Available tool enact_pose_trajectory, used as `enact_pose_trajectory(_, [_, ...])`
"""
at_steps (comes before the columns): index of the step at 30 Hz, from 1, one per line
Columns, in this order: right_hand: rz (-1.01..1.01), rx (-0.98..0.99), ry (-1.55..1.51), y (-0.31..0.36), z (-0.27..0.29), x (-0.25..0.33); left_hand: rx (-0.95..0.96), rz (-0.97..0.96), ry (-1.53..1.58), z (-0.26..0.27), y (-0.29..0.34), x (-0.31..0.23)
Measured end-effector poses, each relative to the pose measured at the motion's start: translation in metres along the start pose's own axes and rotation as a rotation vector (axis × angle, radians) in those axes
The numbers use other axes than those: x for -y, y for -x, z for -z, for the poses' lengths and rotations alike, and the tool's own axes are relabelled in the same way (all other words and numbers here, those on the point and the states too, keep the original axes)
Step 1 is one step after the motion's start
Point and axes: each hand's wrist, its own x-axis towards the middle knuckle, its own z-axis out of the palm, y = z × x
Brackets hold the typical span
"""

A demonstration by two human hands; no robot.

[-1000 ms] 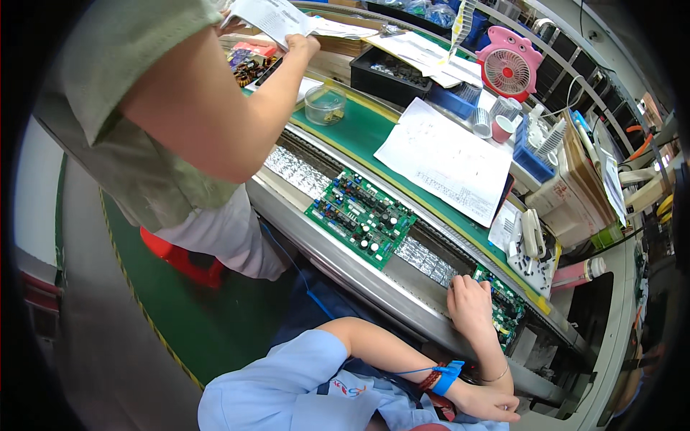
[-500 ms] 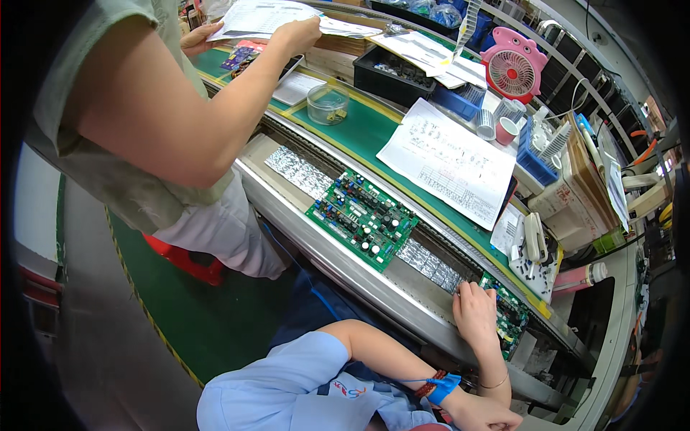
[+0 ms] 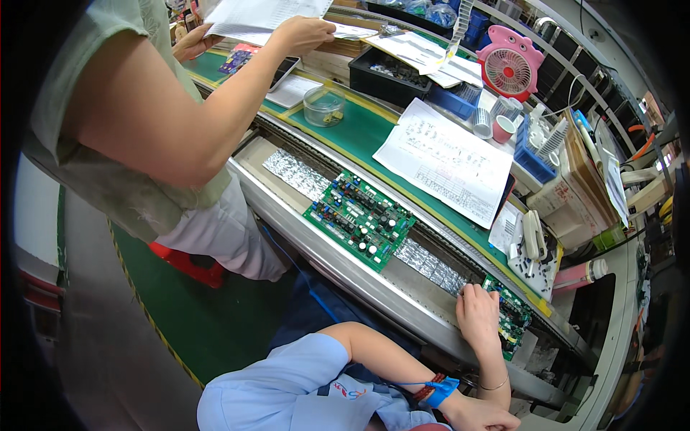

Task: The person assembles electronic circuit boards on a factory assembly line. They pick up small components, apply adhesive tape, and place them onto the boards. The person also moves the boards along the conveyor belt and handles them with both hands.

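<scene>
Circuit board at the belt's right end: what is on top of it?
The right hand lies open on the left part of the circuit board. Small parts show on the rest; those under the hand are hidden.

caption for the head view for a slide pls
Right hand flat on the conveyor beside a small green circuit board; a larger board lies up the line, where a standing co-worker holds papers.

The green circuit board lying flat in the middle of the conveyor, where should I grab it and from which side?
Probably by the bare long edges of the green circuit board, pinched from the near rail side: it lies flat in the conveyor channel, its top crowded with upright components, so only the rims offer clean hold.
</scene>
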Motion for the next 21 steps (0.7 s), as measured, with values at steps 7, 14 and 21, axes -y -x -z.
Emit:
enact_pose_trajectory(7, [-0.057,0.016,0.021,0.005,-0.004,-0.006,-0.027,-0.035,0.084,-0.002,-0.001,0.005])
enact_pose_trajectory(14, [-0.085,0.015,0.025,0.014,-0.003,-0.007,-0.017,-0.008,0.043,-0.005,0.003,0.001])
enact_pose_trajectory(21, [-0.17,-0.005,0.039,0.026,-0.006,-0.018,0.084,0.099,0.154,0.011,0.009,-0.021])
